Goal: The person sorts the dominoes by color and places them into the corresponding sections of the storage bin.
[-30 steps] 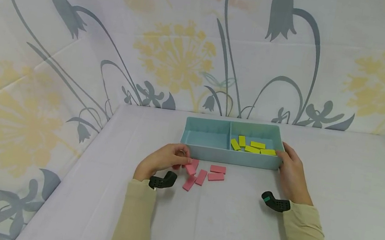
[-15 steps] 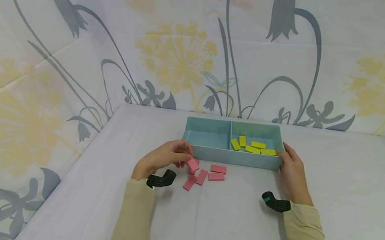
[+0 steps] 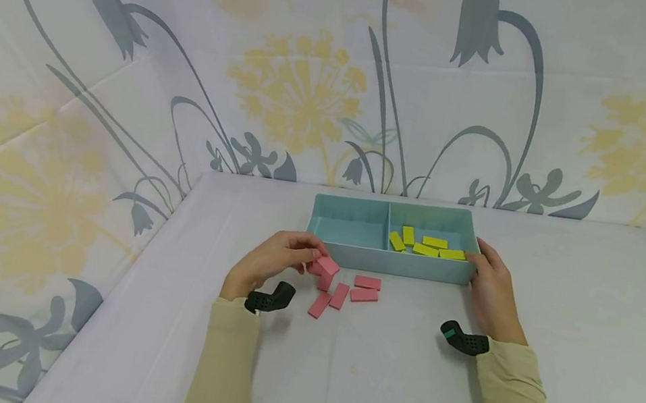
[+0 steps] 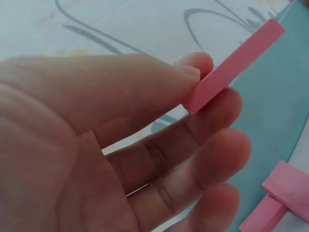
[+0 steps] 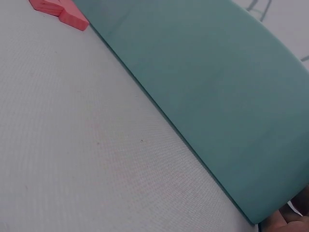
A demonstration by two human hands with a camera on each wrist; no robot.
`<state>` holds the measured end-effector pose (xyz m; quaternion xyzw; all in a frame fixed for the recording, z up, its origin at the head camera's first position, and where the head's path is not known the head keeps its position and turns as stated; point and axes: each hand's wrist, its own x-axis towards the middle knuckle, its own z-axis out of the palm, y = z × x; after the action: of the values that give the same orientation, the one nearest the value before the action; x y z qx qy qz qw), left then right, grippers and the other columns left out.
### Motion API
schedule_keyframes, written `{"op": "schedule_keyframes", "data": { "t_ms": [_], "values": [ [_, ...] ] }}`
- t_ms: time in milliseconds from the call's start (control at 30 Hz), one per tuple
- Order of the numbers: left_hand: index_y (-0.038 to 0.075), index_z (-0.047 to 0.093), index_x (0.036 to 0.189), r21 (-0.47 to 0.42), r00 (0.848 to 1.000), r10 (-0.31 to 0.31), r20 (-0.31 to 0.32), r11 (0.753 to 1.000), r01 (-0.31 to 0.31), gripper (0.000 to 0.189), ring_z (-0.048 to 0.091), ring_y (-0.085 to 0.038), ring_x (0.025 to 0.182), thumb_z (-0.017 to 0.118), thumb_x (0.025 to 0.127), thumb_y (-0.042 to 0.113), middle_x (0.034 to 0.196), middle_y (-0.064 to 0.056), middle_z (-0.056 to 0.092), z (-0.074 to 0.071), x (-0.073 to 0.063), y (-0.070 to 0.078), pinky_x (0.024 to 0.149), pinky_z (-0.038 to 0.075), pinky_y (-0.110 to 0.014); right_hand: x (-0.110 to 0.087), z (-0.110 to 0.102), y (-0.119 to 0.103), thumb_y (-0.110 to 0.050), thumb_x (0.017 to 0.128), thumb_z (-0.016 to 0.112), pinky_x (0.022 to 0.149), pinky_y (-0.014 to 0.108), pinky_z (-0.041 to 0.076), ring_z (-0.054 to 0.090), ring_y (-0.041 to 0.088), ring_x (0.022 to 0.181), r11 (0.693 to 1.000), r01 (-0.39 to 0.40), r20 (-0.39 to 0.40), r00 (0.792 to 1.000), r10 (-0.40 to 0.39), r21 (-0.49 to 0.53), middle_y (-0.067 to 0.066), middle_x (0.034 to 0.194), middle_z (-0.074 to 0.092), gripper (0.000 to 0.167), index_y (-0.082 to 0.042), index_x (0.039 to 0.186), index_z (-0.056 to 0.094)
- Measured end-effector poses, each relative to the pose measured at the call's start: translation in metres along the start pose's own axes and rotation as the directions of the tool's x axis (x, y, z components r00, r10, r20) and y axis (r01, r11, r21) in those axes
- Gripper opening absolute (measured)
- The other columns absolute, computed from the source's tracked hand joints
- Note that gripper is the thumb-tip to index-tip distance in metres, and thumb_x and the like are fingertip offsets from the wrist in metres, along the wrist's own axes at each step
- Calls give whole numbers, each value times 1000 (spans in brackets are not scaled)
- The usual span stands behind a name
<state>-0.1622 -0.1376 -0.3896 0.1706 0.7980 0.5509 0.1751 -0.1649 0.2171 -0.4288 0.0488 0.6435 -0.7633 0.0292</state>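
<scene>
My left hand (image 3: 275, 260) pinches a small flat pink block (image 4: 236, 65) between thumb and fingers. The block is raised just in front of the left part of a pale teal box (image 3: 394, 263). Several more pink blocks (image 3: 339, 296) lie on the table below and right of that hand, some overlapping. My right hand (image 3: 495, 289) grips the box's right end, with its thumb at the front corner. In the right wrist view only some fingertips (image 5: 285, 220) show at the box's lower corner. Several yellow blocks (image 3: 425, 250) lie in the box's right compartment.
A divider (image 3: 388, 227) splits the box into left and right compartments. White cloth covers the table (image 3: 372, 385), and a flower-printed curtain (image 3: 286, 108) rises right behind the box. Each wrist wears a black camera mount (image 3: 270, 298).
My left hand has lifted the pinched pink block slightly up and to the right, closer to the box's front wall. The right hand keeps its grip on the box.
</scene>
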Motion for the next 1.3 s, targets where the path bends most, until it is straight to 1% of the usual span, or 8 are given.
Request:
{"op": "schedule_keyframes", "data": {
  "t_ms": [200, 367, 467, 567, 767, 967, 1100, 1300],
  "values": [
    [12, 64, 104, -30, 1000, -3, -21, 1000, 3, 27, 55, -31, 88, 58, 86, 32, 97, -12, 62, 0, 0, 3, 74, 46, -37, 1, 0, 0, -22, 96, 34, 107, 34, 9, 10, 16, 133, 1000, -1, -8, 1000, 1, -18, 5, 149, 5, 54, -11, 144, 12],
    [15, 63, 106, -41, 998, 5, -55, 999, -7, 25, 54, -33, 90, 59, 86, 30, 101, -4, 62, 0, -1, 4, 75, 46, -39, 0, 0, -1, -22, 96, 35, 107, 32, 10, 8, 14, 133, 1000, -27, -14, 1000, 27, -7, 3, 149, 4, 54, -11, 144, 12],
    [17, 63, 105, -51, 996, 12, -88, 999, -17, 22, 53, -36, 90, 58, 87, 28, 103, -3, 61, 0, -1, 5, 76, 46, -40, 0, 0, -2, -21, 96, 35, 107, 32, 10, 7, 14, 134, 1000, -23, -15, 1000, 23, 0, 3, 149, 2, 54, -11, 144, 12],
    [17, 63, 105, -70, 993, 14, -113, 997, -22, 22, 51, -39, 89, 59, 86, 28, 104, -8, 60, 1, 0, 6, 75, 45, -40, 0, 0, -2, -22, 96, 35, 106, 32, 10, 5, 14, 134, 1000, -20, -19, 1000, 21, 1, 3, 149, 1, 54, -11, 144, 12],
    [15, 63, 102, -70, 985, 19, -169, 997, -32, 23, 53, -37, 84, 59, 85, 30, 102, -18, 58, 6, 3, 8, 74, 45, -39, 0, 0, -1, -23, 95, 36, 106, 31, 9, 3, 14, 134, 999, -32, -30, 999, 32, -11, 2, 149, 0, 55, -11, 144, 12],
    [19, 64, 103, -77, 974, 3, -228, 997, -21, 22, 57, -34, 84, 58, 86, 31, 104, -8, 61, 12, 6, 10, 72, 46, -39, -2, 1, -3, -23, 95, 35, 106, 31, 9, 2, 14, 134, 999, -34, -19, 999, 34, -5, 2, 149, -1, 55, -10, 144, 11],
    [20, 63, 108, -113, 975, -22, -220, 994, -4, 26, 60, -28, 84, 57, 86, 34, 107, -1, 60, 15, 7, 11, 76, 45, -46, -2, 1, -2, -22, 95, 35, 107, 31, 8, 1, 14, 134, 999, -43, -14, 999, 43, -1, 2, 149, -2, 56, -11, 144, 10],
    [17, 60, 114, -159, 980, -24, -198, 987, -8, 33, 63, -25, 85, 53, 88, 37, 114, 3, 57, 19, 7, 12, 79, 44, -47, -1, 0, -2, -20, 95, 34, 107, 31, 9, 4, 15, 134, 1000, -27, -10, 1000, 27, 4, 3, 149, 0, 55, -10, 144, 10]
  ]
}}
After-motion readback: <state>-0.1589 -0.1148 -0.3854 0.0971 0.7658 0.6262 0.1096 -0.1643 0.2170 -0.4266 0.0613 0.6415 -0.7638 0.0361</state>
